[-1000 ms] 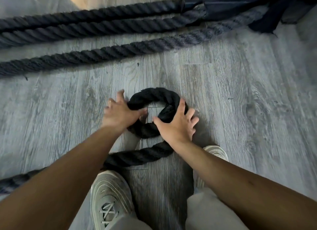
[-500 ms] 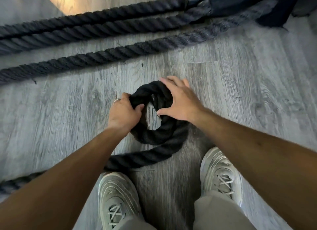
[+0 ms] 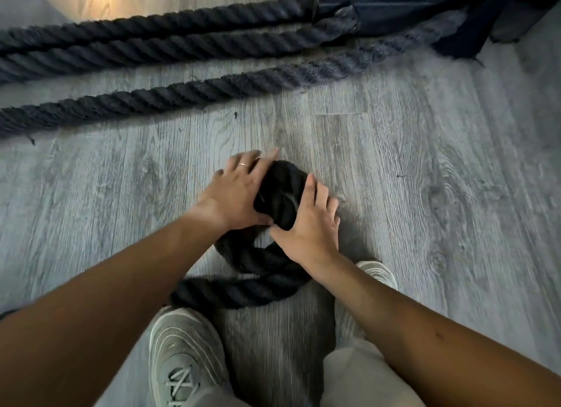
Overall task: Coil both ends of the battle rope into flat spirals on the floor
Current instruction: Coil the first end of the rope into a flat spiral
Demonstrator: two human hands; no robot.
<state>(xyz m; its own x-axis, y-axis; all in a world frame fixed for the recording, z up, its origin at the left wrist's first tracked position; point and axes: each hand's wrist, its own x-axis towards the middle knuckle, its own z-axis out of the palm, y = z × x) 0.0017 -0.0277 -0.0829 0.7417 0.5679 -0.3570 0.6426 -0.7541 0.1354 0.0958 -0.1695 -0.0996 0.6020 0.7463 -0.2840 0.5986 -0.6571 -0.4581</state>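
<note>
At frame centre, the left hand (image 3: 235, 191) and right hand (image 3: 309, 224) are pressing flat-fingered on the battle rope (image 3: 280, 194) coil.

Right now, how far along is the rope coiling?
Early. Done: the rope end is bent into a small tight first turn on the floor. In hand: the left hand and right hand press it from both sides. Left: the trailing rope isn't wound on, and three long runs beyond lie straight; no second spiral shows.
</note>
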